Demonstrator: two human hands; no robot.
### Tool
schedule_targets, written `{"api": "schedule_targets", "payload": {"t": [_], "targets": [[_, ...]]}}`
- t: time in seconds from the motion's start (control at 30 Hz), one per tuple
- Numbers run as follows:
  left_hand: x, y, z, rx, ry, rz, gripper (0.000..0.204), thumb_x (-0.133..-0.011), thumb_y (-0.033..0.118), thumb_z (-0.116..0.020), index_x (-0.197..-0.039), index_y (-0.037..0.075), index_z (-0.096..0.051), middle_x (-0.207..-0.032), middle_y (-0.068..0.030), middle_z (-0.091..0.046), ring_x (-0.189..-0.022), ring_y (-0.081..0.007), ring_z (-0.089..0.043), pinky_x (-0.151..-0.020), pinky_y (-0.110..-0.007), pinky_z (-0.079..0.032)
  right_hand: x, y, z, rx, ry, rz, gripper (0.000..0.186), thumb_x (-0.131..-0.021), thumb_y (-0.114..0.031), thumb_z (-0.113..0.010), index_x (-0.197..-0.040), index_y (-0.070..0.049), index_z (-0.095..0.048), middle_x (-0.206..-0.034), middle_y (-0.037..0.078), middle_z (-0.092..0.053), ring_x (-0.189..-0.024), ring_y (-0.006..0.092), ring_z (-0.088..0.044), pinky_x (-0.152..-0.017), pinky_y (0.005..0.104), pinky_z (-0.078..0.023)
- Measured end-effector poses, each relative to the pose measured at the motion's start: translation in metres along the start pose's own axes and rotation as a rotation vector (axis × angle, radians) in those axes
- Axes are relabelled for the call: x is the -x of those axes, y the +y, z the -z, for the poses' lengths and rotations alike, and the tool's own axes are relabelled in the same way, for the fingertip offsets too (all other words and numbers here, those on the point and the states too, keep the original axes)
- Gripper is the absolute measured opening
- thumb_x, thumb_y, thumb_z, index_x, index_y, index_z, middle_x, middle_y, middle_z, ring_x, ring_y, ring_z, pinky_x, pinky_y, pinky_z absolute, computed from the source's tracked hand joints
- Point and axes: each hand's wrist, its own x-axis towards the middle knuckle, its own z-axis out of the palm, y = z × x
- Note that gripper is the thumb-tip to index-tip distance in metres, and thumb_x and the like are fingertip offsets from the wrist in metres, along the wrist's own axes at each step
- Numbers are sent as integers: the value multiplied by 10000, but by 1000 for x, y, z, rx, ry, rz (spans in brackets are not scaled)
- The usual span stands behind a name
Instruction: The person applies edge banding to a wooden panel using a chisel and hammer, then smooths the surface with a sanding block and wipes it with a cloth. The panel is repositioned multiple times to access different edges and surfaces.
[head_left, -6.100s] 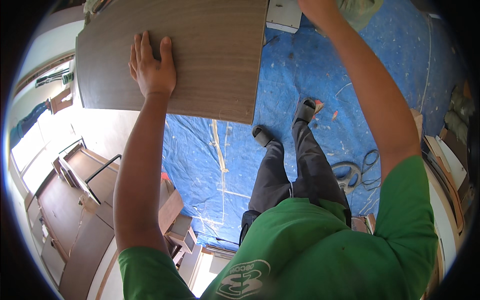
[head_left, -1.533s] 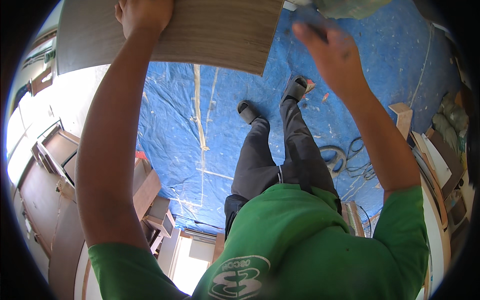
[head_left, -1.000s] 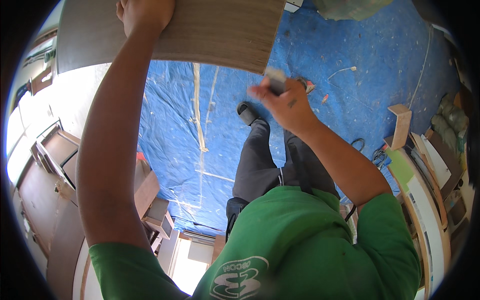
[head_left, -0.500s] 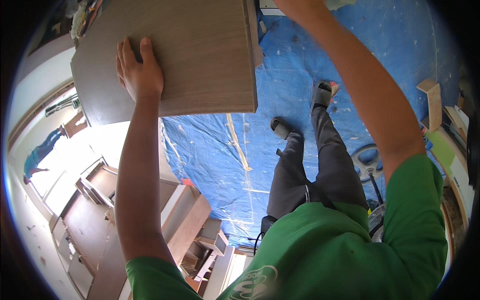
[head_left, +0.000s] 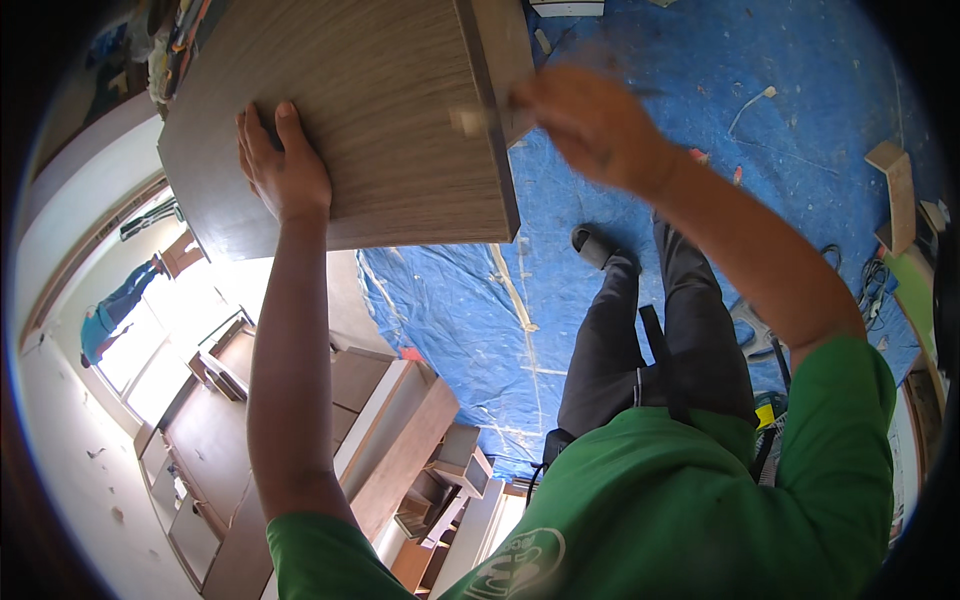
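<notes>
My left hand (head_left: 280,165) lies flat on a dark brown wood-grain panel (head_left: 370,170), fingers stretched out and thumb spread. It holds nothing. Just off the panel's right edge is my right hand (head_left: 600,130), raised and bent inward. Motion smears its fingers, so whether they grip anything cannot be made out. Below the panel's edge a paler wooden side (head_left: 503,65) shows. A small pale blur lies over the panel near that edge, too smeared to name.
A blue tarp (head_left: 790,100) with scraps and tape covers the floor. Wooden boards (head_left: 895,195) lean at the right. Wooden cabinets (head_left: 400,440) stand at lower left, and another person (head_left: 115,305) is by a bright window. Coiled cable (head_left: 875,290) lies at the right.
My right hand has come down from the top edge to beside the panel's right edge. My left hand stays flat on the panel. The view has shifted slightly.
</notes>
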Motion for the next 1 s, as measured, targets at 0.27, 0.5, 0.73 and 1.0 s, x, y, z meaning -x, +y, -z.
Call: {"api": "schedule_targets", "payload": {"t": [0.27,0.5,0.73,1.0], "targets": [[1,1,0,4,-12,-8,785,-1025,623,-409,-1577,65,-387,-1667,-142,-316,-1557,-315,-230,-1253,-501,-171,61,-68,17,-121,-338,-87,232,-825,-96,-727,-1057,-92,-720,-1009,48,-707,-902,271,-674,-758,398,-566],[-2,-2,0,28,-13,-23,774,-1026,609,-419,-1570,59,-396,-1656,-148,-333,-1546,-323,-252,-1250,-473,-204,-63,24,10,-29,-11,-414,67,-923,-51,-670,-965,-25,-624,-844,186,-598,-816,391,-617,-690,444,-478],[-6,-4,-4,37,-17,-30,757,-1028,600,-427,-1567,69,-404,-1655,-146,-337,-1542,-316,-264,-1248,-470,-215,-3,9,-13,13,149,90,259,-870,-15,-692,-1127,-47,-683,-945,130,-656,-928,333,-639,-800,430,-509],[-3,-3,-2,24,-6,-26,744,-1029,587,-429,-1566,73,-411,-1652,-140,-345,-1541,-309,-273,-1250,-474,-213,70,-78,8,-228,-385,-65,267,-831,-47,-741,-1092,-86,-702,-929,73,-668,-868,269,-632,-748,377,-543]]}}
